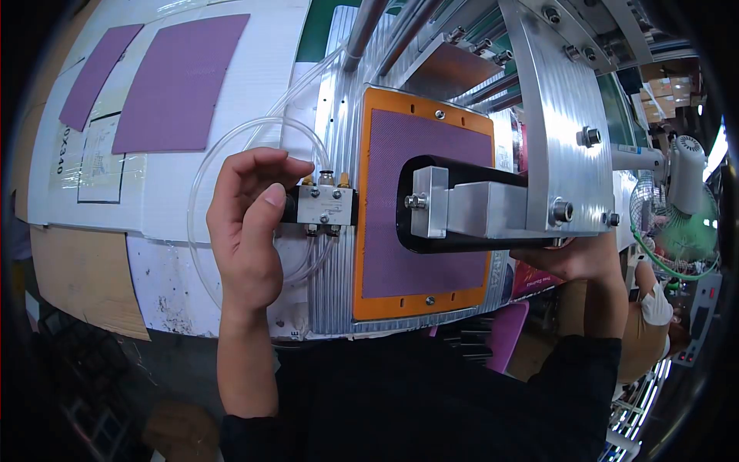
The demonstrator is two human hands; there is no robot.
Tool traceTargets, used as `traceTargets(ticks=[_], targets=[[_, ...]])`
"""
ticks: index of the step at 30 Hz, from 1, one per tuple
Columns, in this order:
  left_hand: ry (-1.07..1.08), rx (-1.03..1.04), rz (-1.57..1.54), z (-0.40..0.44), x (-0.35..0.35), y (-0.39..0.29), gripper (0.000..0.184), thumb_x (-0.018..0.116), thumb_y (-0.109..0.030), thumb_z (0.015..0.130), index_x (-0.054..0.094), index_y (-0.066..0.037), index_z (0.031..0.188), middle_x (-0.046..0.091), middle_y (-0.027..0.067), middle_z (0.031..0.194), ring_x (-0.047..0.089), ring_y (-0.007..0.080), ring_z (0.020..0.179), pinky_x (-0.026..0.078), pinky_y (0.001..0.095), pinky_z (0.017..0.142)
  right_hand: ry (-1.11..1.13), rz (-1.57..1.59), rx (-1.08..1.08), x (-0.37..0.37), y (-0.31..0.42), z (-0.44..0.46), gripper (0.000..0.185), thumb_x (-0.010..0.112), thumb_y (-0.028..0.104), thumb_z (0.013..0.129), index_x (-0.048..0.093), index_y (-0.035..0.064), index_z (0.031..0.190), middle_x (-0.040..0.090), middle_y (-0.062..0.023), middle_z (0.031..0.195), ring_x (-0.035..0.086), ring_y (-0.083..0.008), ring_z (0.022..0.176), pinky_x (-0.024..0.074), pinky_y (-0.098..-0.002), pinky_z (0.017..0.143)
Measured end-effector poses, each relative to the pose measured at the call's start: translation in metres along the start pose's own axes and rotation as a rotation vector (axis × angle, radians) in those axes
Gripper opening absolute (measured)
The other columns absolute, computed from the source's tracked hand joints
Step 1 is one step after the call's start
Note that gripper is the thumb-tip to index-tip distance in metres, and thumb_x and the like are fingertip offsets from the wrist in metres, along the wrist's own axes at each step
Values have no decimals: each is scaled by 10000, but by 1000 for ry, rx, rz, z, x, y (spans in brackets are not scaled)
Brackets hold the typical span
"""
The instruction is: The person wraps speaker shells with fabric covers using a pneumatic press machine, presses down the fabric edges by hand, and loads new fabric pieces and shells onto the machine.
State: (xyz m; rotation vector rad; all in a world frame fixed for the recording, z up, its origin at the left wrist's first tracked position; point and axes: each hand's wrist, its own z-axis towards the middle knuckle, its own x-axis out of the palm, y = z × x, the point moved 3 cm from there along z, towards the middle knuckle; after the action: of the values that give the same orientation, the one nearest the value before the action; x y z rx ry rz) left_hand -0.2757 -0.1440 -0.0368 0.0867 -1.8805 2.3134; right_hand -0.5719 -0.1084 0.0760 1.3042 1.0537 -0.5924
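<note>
My left hand (pixel 250 231) is curled around the black knob (pixel 291 206) at the end of a small silver air valve (pixel 325 205), thumb near the knob and fingers above it. Clear tubes (pixel 204 165) run from the valve. Beside it lies an orange frame (pixel 369 266) around a purple textured sheet (pixel 396 281). A black block with rounded corners (pixel 431 245), on a metal press arm (pixel 485 209), stands over the sheet. My right hand (pixel 566 260) is beyond the frame, near the underside of the press head (pixel 566 138). Its fingers are mostly hidden.
Two purple sheets (pixel 185 85) (pixel 100 77) lie on white board (pixel 165 185) at the left. Metal rods (pixel 366 31) stand at the back. A fan (pixel 677 208) and another person (pixel 650 323) are at the right. A pink panel (pixel 508 335) sits below the bench edge.
</note>
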Motion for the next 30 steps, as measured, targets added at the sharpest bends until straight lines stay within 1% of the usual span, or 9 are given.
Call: traceTargets(ticks=[1, 5, 8, 12, 15, 19, 23, 26, 30], targets=[[0, -11, -24, 0, 0, 0, 337, 468, -189, 887, 504, 44, 1127, 638, 172, 1026, 626, 259, 1009, 460, 363, 931, 7, -28, -54, 4, -5, 1, 467, 873, 223, 523, 712, 81, 937, 702, -78, 943, 683, -263, 860, 529, -359, 792], [12, -39, -140, 4, 4, -12, 384, 475, -218, 870, 491, 54, 1141, 631, 184, 1024, 628, 272, 993, 458, 371, 926, 45, -68, -50, 24, -19, 3, 464, 861, 242, 531, 718, 101, 949, 705, -81, 959, 682, -276, 880, 521, -379, 830], [13, 9, -71, -1, 3, 3, 417, 455, -237, 857, 484, 60, 1148, 623, 192, 1027, 628, 286, 985, 451, 377, 927, 77, -55, -26, 36, -23, 3, 457, 857, 225, 537, 713, 93, 949, 698, -82, 970, 675, -281, 891, 516, -378, 835], [22, -50, -74, 3, 4, -8, 419, 450, -237, 857, 485, 61, 1149, 623, 194, 1022, 627, 287, 983, 448, 375, 927, -3, -50, -98, 45, -21, 13, 451, 855, 206, 540, 702, 75, 944, 683, -94, 986, 654, -305, 912, 506, -380, 833], [18, -71, -84, 2, 5, -11, 416, 448, -238, 864, 487, 61, 1151, 624, 192, 1022, 625, 281, 982, 449, 371, 925, 3, -27, -85, 50, -27, 11, 453, 859, 209, 544, 703, 71, 946, 679, -100, 997, 639, -318, 934, 491, -396, 849], [22, -18, 8, -1, 3, -5, 427, 449, -264, 888, 490, 60, 1162, 628, 185, 1046, 622, 266, 988, 445, 368, 933, 11, -31, -51, 52, -30, 9, 477, 865, 214, 546, 697, 70, 968, 670, -102, 1025, 618, -327, 972, 473, -411, 874], [3, -15, 239, -8, 13, -4, 363, 545, -44, 853, 489, 58, 1197, 632, 177, 1105, 615, 228, 1044, 451, 333, 951, 39, -75, -17, 56, -37, 5, 520, 872, 219, 542, 683, 72, 1004, 652, -106, 1063, 592, -338, 1016, 461, -420, 895], [-64, -21, 428, -7, 17, -2, 401, 503, 146, 803, 496, 71, 1196, 633, 171, 1125, 609, 225, 1092, 456, 318, 959, 25, -103, -41, 59, -39, 4, 555, 877, 220, 538, 670, 71, 1031, 641, -109, 1079, 577, -344, 1035, 453, -427, 906], [-51, 62, 479, -9, 18, 5, 379, 455, 155, 808, 545, 66, 1166, 637, 160, 1142, 619, 234, 1092, 470, 318, 941, 2, -62, -31, 59, -42, 2, 576, 881, 227, 542, 659, 72, 1050, 635, -110, 1086, 578, -340, 1029, 452, -424, 908]])
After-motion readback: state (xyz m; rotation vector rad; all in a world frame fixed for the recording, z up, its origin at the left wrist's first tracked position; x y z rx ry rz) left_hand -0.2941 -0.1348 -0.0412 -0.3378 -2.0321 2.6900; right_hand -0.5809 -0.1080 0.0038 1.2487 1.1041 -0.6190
